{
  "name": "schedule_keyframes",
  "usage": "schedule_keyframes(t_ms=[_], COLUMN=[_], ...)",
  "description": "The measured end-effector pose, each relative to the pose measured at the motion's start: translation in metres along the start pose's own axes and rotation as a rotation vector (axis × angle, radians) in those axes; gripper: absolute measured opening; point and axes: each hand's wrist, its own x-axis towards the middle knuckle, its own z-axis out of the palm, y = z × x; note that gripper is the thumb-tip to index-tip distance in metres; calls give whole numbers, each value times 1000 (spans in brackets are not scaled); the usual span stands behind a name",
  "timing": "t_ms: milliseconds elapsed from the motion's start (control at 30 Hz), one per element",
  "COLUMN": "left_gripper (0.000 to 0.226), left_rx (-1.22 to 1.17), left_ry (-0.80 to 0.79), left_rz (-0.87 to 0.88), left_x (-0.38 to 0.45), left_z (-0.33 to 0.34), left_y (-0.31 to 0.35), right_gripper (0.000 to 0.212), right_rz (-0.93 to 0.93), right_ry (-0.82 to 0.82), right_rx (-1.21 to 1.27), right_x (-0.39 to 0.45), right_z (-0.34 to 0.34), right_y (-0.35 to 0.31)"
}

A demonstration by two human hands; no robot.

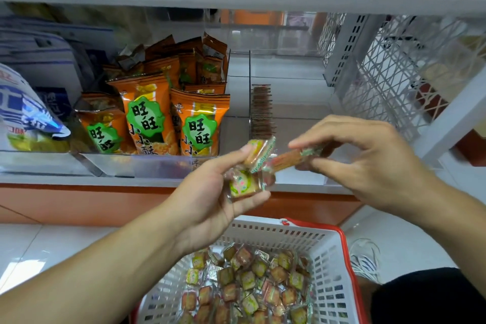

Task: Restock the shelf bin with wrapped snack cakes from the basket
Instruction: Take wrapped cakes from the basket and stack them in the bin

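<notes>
Head view: left hand [210,200] grips wrapped snack cakes [243,183]; right hand [368,163] fingers pinch another cake [294,156] above the basket [326,258], before the clear shelf bin [289,102].

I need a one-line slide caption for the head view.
Both hands, left hand and right hand, hold snack cakes above the basket.

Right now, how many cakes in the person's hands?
3 visible: two in the left hand, at and; one pinched by the right hand, at. More may be hidden.
</notes>
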Motion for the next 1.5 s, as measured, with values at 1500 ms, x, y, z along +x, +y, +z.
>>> schedule_keyframes(t_ms=[1500], left_gripper=[27], left_rx=[120], left_ry=[31], left_rz=[452], left_x=[9], left_z=[2], left_y=[-12], right_gripper=[39], right_rz=[771], right_ry=[-71], right_rx=[896], right_x=[-3], right_z=[46], right_y=[-12])
